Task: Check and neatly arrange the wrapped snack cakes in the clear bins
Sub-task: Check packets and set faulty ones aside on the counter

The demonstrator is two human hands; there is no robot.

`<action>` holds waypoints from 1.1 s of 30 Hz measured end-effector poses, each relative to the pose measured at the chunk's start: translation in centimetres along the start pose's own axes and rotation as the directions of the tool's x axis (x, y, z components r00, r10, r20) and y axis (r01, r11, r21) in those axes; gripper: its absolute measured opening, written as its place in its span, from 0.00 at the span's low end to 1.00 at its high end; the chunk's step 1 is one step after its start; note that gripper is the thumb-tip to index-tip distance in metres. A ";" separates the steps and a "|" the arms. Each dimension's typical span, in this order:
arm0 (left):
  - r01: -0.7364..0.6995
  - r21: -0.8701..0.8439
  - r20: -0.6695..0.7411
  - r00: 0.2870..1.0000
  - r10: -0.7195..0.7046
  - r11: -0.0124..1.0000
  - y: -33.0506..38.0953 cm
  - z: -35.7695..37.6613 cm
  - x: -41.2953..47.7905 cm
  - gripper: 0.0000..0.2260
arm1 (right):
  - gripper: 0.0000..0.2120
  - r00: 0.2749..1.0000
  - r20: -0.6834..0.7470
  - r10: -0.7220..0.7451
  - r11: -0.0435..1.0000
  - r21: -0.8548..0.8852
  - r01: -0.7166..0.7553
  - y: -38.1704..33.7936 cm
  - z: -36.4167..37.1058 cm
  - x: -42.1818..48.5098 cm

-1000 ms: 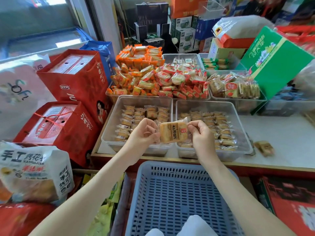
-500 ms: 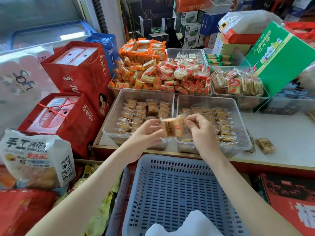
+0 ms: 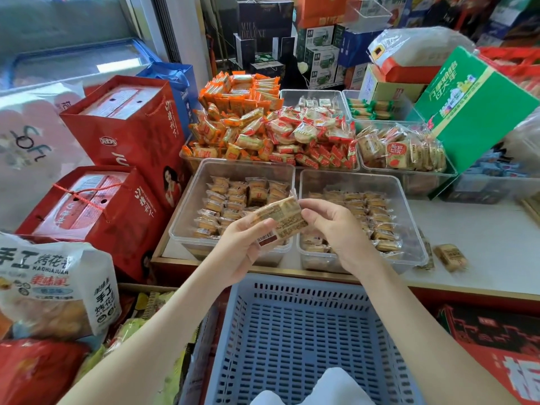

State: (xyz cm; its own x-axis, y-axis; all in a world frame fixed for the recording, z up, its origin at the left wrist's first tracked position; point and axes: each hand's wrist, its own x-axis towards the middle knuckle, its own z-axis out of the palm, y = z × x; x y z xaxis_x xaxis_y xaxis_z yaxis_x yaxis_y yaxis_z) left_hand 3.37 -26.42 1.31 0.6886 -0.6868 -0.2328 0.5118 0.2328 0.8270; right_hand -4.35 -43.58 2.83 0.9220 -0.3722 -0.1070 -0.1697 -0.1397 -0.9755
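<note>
Snack cake [image 3: 281, 218] pinched between left hand [image 3: 240, 249] and right hand [image 3: 336, 231], fingers curled on opposite ends, label side up, over the gap between near-left bin [image 3: 242, 164] and near-right bin [image 3: 352, 175]. Probably light, soft, crushable; film slick. Best held by wrapper edges, not squeezed mid-body.

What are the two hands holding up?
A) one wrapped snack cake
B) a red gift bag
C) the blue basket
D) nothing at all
A: the left hand and the right hand each pinch an end of one wrapped snack cake, with its printed label facing up.
</note>
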 end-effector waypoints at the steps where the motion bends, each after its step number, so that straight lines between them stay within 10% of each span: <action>1: 0.005 0.003 -0.006 1.000 -0.005 1.000 0.2 -0.3 0.2 0.18 | 0.11 0.999 0.032 0.038 0.997 0.063 -0.040 0.1 0.0 0.3; 15: 0.104 -0.034 -0.014 0.994 -0.104 0.994 0.7 -5.3 3.6 0.18 | 0.10 0.971 0.117 0.210 0.817 0.524 -0.240 1.2 2.7 4.8; 18: 0.127 0.063 -0.113 0.986 -0.119 0.990 1.0 -6.3 4.9 0.13 | 0.09 0.992 -0.034 0.122 0.986 0.117 -0.117 2.0 3.7 6.2; 21: 0.126 0.234 -0.252 0.966 -0.065 0.964 1.3 -7.0 6.8 0.11 | 0.14 0.985 -0.018 -0.171 0.899 -0.411 0.149 1.9 5.5 7.7; 26: 0.084 0.400 -0.283 0.958 0.037 0.912 2.5 -7.5 10.3 0.11 | 0.36 0.975 0.201 -0.091 0.859 -0.480 0.179 2.7 9.6 12.1; 30: 0.095 0.387 -0.196 0.980 -0.019 0.917 2.8 -9.7 13.3 0.14 | 0.24 0.998 0.036 -0.052 0.929 -0.365 0.061 3.6 9.2 17.7; 33: 0.095 0.828 -0.126 0.992 0.018 0.552 1.9 -12.6 16.0 0.21 | 0.18 0.997 0.073 -0.011 0.911 -0.409 0.040 5.2 8.0 21.6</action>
State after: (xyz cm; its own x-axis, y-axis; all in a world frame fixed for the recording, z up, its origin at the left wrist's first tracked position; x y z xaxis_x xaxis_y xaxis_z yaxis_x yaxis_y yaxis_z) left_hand 21.83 -28.26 -7.33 0.7572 -0.5899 -0.2805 -0.0773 -0.5073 0.8583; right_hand 17.46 -45.02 -6.09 0.9466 -0.3031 -0.1103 -0.2607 -0.5178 -0.8148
